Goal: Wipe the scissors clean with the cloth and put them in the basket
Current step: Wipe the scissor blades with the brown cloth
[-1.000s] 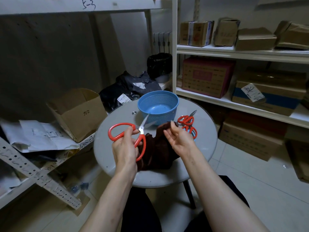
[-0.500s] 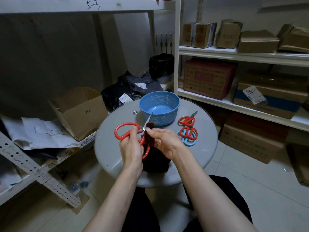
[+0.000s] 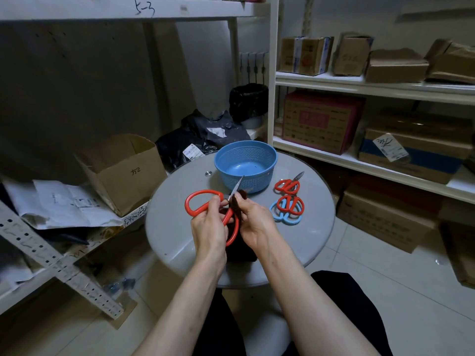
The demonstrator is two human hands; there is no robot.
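Left hand (image 3: 208, 227) grips large red scissors (image 3: 205, 202) by the handles above the table (image 3: 174, 227); blade tip points toward basket (image 3: 245, 163). Right hand (image 3: 254, 219) pinches dark cloth (image 3: 235, 201) around the blade base.

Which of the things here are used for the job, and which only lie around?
In use: large red scissors in the left hand; dark cloth in the right hand; blue basket; probably the small scissors waiting on the table.
Lying about: open cardboard box; black bags; papers; boxes on the shelves.
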